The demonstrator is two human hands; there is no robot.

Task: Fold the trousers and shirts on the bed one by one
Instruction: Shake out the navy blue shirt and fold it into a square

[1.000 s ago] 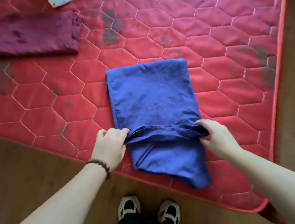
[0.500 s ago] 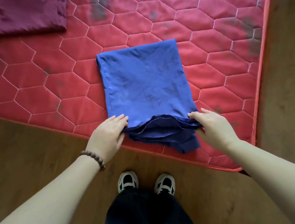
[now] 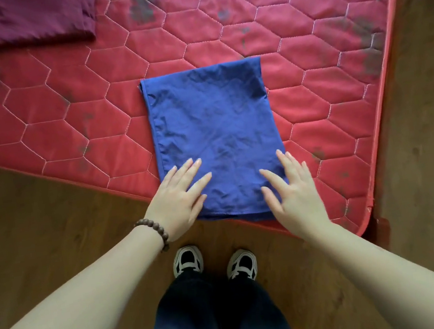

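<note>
The blue folded garment (image 3: 215, 139) is lying flat on the red quilted mattress (image 3: 309, 73), at its near edge. Both hands are resting on the garment's near end with fingers straight and spread: the left hand (image 3: 179, 200) by its left corner, the right hand (image 3: 292, 195) by its right corner. A folded maroon garment (image 3: 25, 18) is lying well beyond it, far left.

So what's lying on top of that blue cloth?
Both hands: the left hand and right hand rest flat on the near end of the blue cloth. Whatever layers are folded beneath stay hidden.
</note>
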